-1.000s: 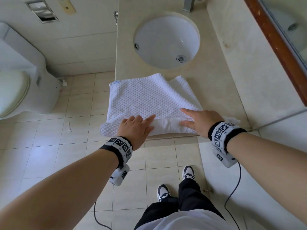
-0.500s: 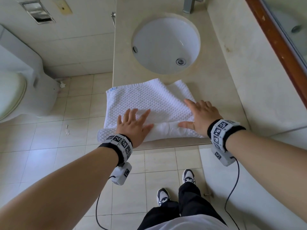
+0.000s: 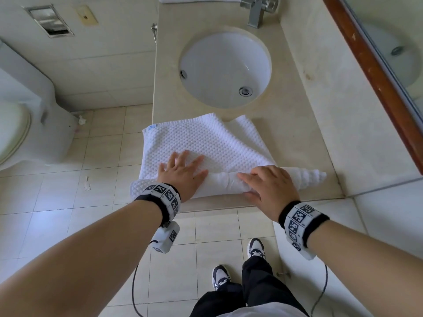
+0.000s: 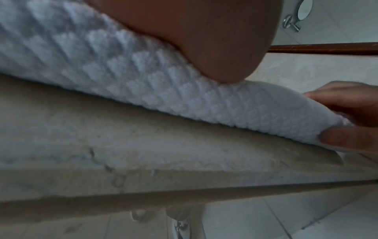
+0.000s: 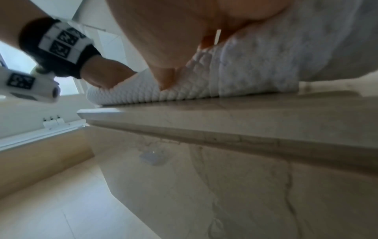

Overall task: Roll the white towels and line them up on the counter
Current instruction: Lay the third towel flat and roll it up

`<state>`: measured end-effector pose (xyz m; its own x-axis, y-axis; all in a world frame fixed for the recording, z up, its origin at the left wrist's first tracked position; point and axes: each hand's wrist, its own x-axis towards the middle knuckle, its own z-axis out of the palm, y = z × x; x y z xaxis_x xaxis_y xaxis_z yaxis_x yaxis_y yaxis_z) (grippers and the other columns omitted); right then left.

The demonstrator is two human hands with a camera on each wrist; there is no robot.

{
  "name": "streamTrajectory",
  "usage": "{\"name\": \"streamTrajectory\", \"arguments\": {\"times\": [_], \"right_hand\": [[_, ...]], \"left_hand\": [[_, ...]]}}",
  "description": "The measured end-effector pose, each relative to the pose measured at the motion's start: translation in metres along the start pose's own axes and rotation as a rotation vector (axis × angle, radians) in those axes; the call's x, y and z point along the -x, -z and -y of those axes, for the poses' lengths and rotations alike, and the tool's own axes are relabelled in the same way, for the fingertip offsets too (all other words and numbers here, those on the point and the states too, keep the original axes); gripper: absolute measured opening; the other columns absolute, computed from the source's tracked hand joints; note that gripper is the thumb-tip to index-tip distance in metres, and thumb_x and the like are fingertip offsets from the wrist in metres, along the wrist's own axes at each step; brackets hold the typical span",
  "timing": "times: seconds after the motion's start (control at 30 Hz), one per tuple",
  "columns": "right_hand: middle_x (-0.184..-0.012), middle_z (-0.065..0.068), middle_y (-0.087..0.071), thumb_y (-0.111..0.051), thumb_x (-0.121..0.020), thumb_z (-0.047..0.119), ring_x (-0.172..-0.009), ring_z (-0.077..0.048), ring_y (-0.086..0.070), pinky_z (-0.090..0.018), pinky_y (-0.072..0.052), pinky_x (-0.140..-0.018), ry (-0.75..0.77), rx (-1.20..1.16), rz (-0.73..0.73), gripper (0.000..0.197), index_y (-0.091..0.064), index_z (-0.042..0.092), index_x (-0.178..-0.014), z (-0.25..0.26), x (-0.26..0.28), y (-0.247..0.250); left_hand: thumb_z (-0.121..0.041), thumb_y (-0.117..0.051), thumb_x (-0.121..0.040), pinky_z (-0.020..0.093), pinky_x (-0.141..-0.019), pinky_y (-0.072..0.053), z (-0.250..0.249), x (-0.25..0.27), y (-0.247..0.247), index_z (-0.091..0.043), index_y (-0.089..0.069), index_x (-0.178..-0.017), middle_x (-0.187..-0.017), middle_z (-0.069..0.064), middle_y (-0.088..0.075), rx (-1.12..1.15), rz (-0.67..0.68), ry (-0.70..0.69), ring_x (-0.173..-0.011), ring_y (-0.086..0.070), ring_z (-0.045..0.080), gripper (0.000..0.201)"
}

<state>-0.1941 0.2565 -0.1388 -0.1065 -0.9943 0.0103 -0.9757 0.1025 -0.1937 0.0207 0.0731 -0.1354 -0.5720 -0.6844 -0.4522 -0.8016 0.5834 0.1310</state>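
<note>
Fingers [image 3: 193, 162] flat on a part-rolled towel at the near desk edge.

Your left hand [image 3: 183, 177] lies spread and straight on the white towel [image 3: 206, 143], palm on the roll, gripping nothing. Your right hand [image 3: 270, 186] presses flat on the same roll, fingers extended, thumb at its near side; neither hand pinches the cloth. The roll runs along the front edge of the desk [image 3: 297, 133], with its left end hanging past the desk corner. Judged from this, only the first few turns are made: most of the towel lies flat toward the sink [image 3: 225, 69]. Beyond the faucet [image 3: 257, 10], more white fabric shows at the far edge; its state cannot be told.
</note>
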Motion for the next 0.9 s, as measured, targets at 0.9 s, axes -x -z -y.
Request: {"name": "streamTrajectory", "arguments": {"times": [0.9], "right_hand": [[-0.108, 0.006, -0.066, -0.058, -0.087, 0.055, -0.103, -0.022, -0.059, -0.043, -0.035, -0.095, -0.122, 0.076, -0.037, 0.049, -0.057, 0.04, -0.134, 0.015, 0.015, -0.01]], "left_hand": [[-0.052, -0.036, -0.097, 0.04, -0.104, -0.031, -0.008, 0.059, -0.038, -0.037, -0.036, -0.146, -0.12, -0.013, -0.055, -0.075, -0.346, -0.178, -0.113, -0.05, 0.019, 0.052]]}}
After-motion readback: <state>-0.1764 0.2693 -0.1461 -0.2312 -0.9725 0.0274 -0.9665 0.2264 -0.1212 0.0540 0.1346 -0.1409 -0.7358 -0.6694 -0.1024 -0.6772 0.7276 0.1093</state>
